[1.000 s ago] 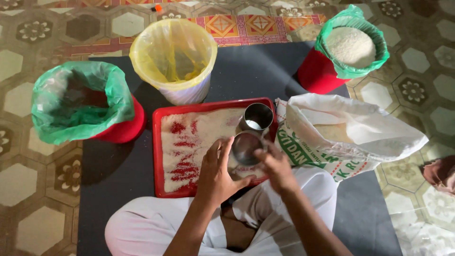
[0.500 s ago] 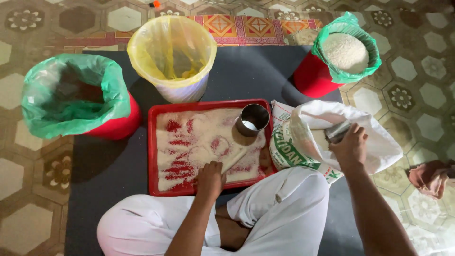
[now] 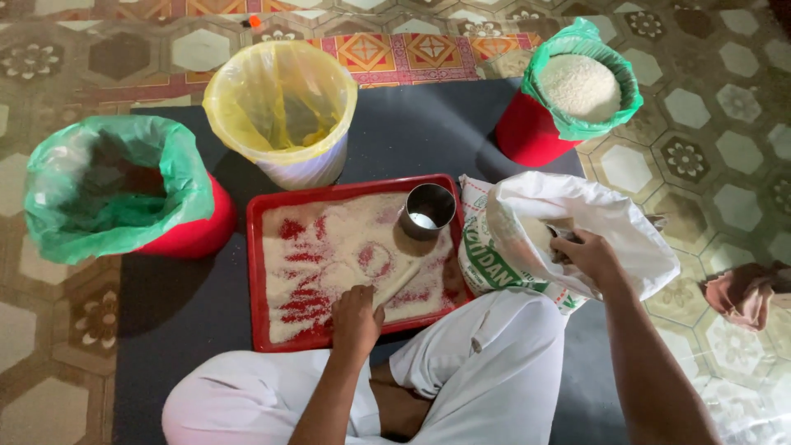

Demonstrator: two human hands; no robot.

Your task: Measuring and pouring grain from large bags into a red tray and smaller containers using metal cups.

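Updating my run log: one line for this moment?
left hand: on grain in red tray | right hand: inside white sack, holding small scoop | steel cup: on tray

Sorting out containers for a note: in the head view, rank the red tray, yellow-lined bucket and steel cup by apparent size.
1. Red tray, largest.
2. Yellow-lined bucket, somewhat smaller, though it lies farther from the camera.
3. Steel cup, clearly smallest.

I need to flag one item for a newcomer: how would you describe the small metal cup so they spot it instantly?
Find the red tray of white grain in the middle of the dark mat. In its far right corner stands the small metal cup, upright. It is the only shiny steel thing, far smaller than the bag-lined buckets around.
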